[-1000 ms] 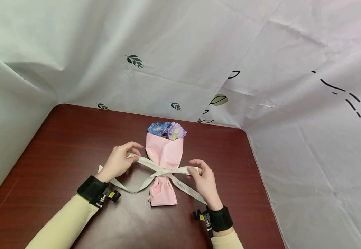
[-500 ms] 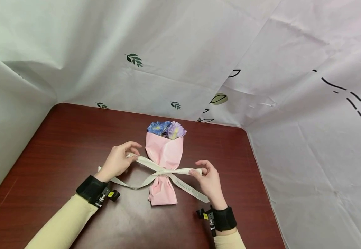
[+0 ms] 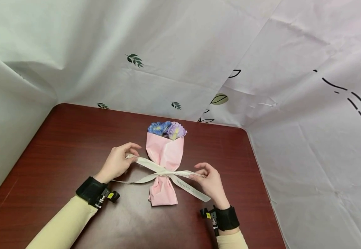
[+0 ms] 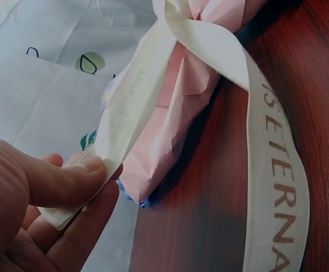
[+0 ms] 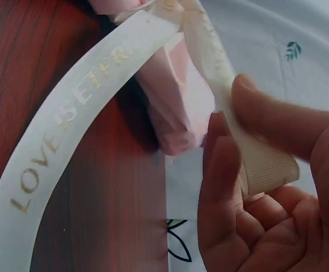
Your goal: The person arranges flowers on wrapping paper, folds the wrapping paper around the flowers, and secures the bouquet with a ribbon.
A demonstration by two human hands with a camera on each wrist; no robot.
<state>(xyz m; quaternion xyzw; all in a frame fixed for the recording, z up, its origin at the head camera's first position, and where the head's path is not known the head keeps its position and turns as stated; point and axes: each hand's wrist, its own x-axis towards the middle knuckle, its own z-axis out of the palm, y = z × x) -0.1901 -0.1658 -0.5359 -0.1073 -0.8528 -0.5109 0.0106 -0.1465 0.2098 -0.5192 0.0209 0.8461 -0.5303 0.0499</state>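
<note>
A small bouquet in pink wrapping paper (image 3: 165,150) lies on the table, with a blue flower (image 3: 157,128) and a purple flower (image 3: 176,130) at its far end. A cream ribbon (image 3: 149,164) crosses around the narrow waist of the wrapping, gathered in a knot. My left hand (image 3: 117,162) pinches one ribbon loop between thumb and fingers, left of the knot. On the other side, my right hand (image 3: 209,180) pinches the opposite loop. Gold lettering runs along the ribbon's loose tail (image 5: 57,136) in the right wrist view. The left tail passes partly out of sight behind my left wrist.
The dark red wooden table (image 3: 74,138) bears the bouquet. A pale curtain (image 3: 168,52) with printed leaves stands along the table's back and sides. Each wrist wears a black strap (image 3: 91,191) with a small camera.
My right hand has drawn rightward and slightly toward me, taking its ribbon loop along. The left tail has pulled in and lies straighter. The left hand has barely moved.
</note>
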